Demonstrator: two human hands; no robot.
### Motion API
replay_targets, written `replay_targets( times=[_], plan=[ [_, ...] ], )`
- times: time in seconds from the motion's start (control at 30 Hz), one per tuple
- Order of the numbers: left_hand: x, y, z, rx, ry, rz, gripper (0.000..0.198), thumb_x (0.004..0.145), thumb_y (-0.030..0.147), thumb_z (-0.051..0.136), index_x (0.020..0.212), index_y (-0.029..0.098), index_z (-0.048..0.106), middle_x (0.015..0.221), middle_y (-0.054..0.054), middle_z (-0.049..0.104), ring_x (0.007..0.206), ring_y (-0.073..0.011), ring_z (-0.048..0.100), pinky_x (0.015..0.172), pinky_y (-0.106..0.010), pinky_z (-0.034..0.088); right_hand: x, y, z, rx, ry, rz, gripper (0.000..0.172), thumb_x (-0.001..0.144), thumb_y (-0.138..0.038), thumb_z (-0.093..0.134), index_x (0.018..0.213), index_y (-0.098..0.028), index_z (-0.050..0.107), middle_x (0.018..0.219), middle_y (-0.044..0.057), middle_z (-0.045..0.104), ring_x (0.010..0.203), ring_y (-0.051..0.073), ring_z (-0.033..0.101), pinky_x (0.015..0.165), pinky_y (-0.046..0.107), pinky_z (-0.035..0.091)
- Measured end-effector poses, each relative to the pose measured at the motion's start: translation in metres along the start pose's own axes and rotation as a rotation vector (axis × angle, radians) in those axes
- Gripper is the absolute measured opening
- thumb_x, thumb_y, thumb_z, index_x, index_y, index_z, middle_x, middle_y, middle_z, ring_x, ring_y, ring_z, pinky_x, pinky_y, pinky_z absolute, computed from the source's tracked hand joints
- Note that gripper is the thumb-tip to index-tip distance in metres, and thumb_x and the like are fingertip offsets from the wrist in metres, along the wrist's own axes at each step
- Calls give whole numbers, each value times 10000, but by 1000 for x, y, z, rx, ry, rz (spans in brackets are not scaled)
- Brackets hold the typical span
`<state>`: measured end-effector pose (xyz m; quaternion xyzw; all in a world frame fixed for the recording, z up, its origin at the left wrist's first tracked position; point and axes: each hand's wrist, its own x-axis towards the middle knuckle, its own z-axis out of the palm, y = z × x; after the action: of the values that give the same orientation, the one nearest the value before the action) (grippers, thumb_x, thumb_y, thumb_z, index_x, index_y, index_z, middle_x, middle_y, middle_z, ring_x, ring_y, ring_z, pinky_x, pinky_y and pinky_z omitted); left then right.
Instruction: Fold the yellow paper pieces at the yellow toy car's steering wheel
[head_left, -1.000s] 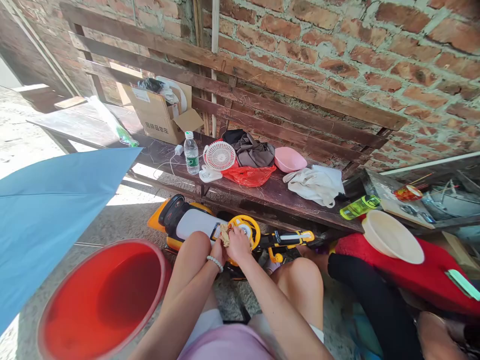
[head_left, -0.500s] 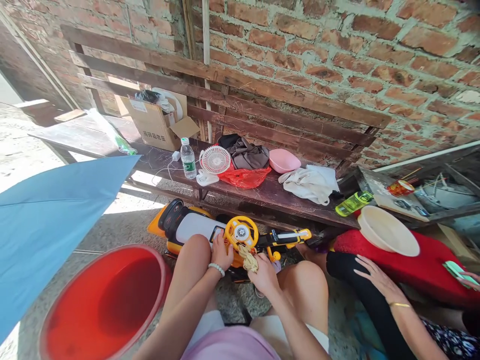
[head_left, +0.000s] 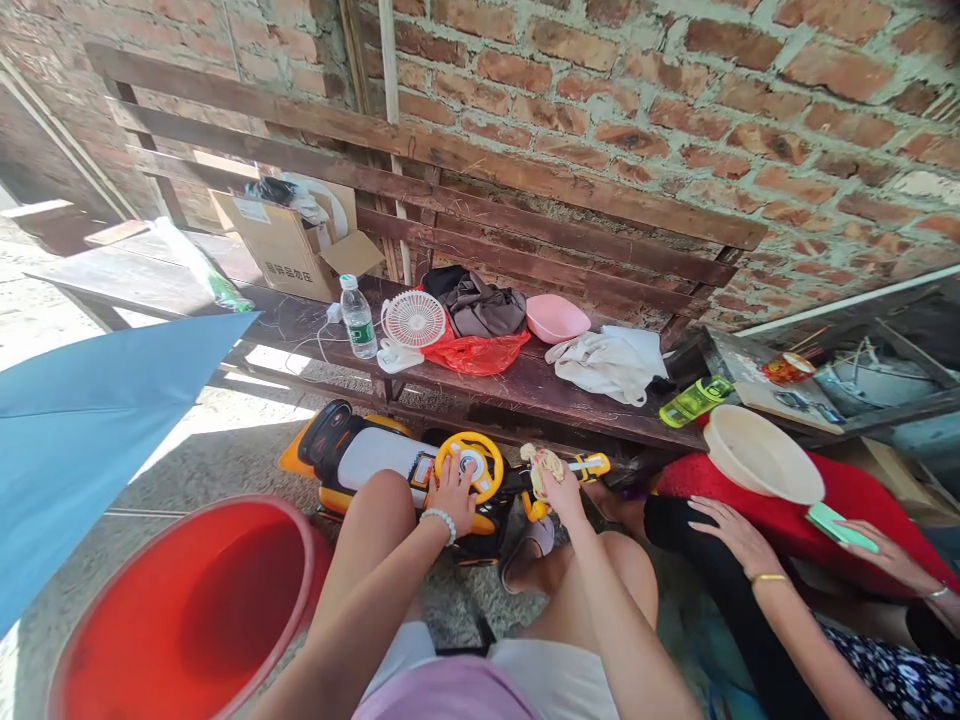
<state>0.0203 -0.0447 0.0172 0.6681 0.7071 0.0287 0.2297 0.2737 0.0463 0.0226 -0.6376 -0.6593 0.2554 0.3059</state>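
The left hand (head_left: 450,500) was open, with its fingers spread on the yellow steering wheel (head_left: 469,462) of an orange ride-on toy car (head_left: 375,455). The right hand (head_left: 561,492) was closed around a pale rag (head_left: 544,465), just beside the wheel. The toy car sat on the ground in front of the person's knees, near a wooden bench (head_left: 525,400). (A red tub (head_left: 180,610) sat close by on the left.) I could not tell which parts of the toy car were clean and which were not.
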Motion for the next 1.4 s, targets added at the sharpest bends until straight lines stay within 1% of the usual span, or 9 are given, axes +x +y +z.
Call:
replay_targets(
  times=[0.1,0.23,0.43,0.63,0.77,0.87,1.03,1.27,1.4],
  plan=[
    [-3,1,-7,21,-47,-5,781,982,370,502,1696,226,222,1788,-115,3,1645,-364,53,1256,-603,260,3,23,9,-3,-37,30,399,822,-318,494,1126,-215,732,1000,75,769,959,245,709,879,352,574],
    [-4,1,-12,30,-83,-1,786,987,364,487,1699,205,196,1785,-130,-22,1646,-355,40,1243,-580,295,17,46,-18,-305,-84,-104,449,815,-264,556,1231,-207,714,1213,109,727,1168,266,641,1062,385,486],
    [-2,0,-8,0,-63,-1,768,993,376,493,1694,200,231,1778,-156,1,1640,-389,70,1231,-624,289,33,64,-64,-634,-40,220,443,946,-366,540,1342,-200,651,1360,171,629,1175,327,618,956,417,513],
    [-1,-1,-4,-46,-19,-1,770,982,380,494,1686,175,257,1780,-153,17,1639,-394,56,1244,-613,278,-21,42,3,-460,159,283,448,924,-331,500,1313,-155,636,1293,225,611,1154,347,637,948,465,535],
    [-2,-2,-7,-40,-49,3,776,973,350,456,1694,179,223,1780,-136,11,1639,-397,42,1233,-637,293,-63,32,36,-464,22,164,473,871,-219,541,1340,-207,601,1395,149,592,1183,279,636,954,377,539],
    [0,-5,-6,-36,-49,5,777,970,353,451,1695,190,222,1780,-126,2,1640,-393,45,1223,-643,308,-59,42,11,-641,-100,122,559,844,-177,567,1400,-236,577,1547,129,502,1221,281,603,939,376,532],
    [4,-8,4,-53,-4,28,780,972,389,471,1691,189,245,1779,-135,19,1638,-406,53,1221,-648,302,-15,64,-48,-792,-178,313,501,904,-192,536,1397,-244,606,1602,149,438,1216,317,594,897,425,520],
    [5,-8,7,-93,23,4,800,964,501,529,1683,249,285,1786,-112,61,1625,-446,90,1242,-650,262,-38,31,-8,-651,-254,37,562,813,-147,621,1366,-250,620,1589,122,433,1213,265,604,912,350,495],
    [4,-8,7,-128,21,11,797,961,490,516,1686,262,275,1784,-97,106,1627,-442,85,1245,-659,250,-42,24,-28,-525,-438,-126,362,828,-140,573,1154,-227,705,1328,64,650,1150,221,616,985,311,470]
  ],
)
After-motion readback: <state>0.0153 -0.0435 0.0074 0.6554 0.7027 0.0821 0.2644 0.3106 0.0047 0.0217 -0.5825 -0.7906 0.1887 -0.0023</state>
